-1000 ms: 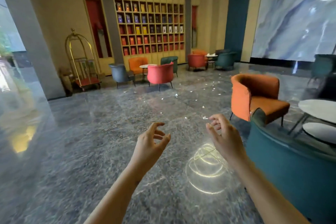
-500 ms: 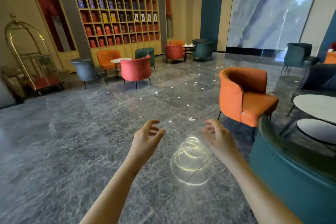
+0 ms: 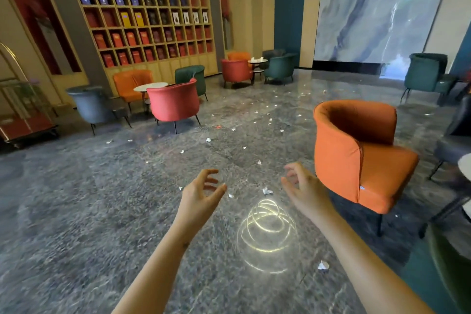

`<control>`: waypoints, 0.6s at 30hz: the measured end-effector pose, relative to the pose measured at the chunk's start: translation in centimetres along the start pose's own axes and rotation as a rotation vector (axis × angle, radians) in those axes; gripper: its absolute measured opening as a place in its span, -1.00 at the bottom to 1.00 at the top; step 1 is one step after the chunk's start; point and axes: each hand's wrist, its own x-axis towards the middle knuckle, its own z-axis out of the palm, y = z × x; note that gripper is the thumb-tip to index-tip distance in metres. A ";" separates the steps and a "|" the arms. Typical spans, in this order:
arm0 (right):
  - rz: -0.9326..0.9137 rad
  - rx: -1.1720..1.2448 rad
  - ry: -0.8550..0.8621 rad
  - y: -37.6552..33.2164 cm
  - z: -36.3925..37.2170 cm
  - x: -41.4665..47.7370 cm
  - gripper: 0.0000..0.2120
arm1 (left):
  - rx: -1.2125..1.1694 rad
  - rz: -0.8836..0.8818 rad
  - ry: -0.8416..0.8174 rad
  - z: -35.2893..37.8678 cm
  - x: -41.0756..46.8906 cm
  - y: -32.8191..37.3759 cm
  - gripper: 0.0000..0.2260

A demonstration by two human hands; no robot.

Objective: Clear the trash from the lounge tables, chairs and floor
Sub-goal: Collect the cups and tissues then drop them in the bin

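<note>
A scrap lies on the floor just left of my right forearm. My left hand and right hand hover, fingers loosely curled, holding nothing, with a 2nd scrap between them. Farther off, more scraps dot the floor between the orange chair and the pink chair.

The floor is polished grey stone, veined and glossy enough to mirror a ring of light. The scraps on it look like crumpled white paper. The orange chair wears smooth matt cloth with a stitched seam down its side, on thin dark legs that look like metal. The red chair has the same matt upholstery. The wall panel is glossy and marble-patterned. The luggage cart has a shiny brass-coloured metal frame. The shelving looks like pale matt wood.
</note>
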 end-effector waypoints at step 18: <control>-0.054 -0.166 -0.056 10.9 18.9 53.7 -0.67 | 0.140 -0.014 -0.010 7.4 55.2 -17.5 -0.67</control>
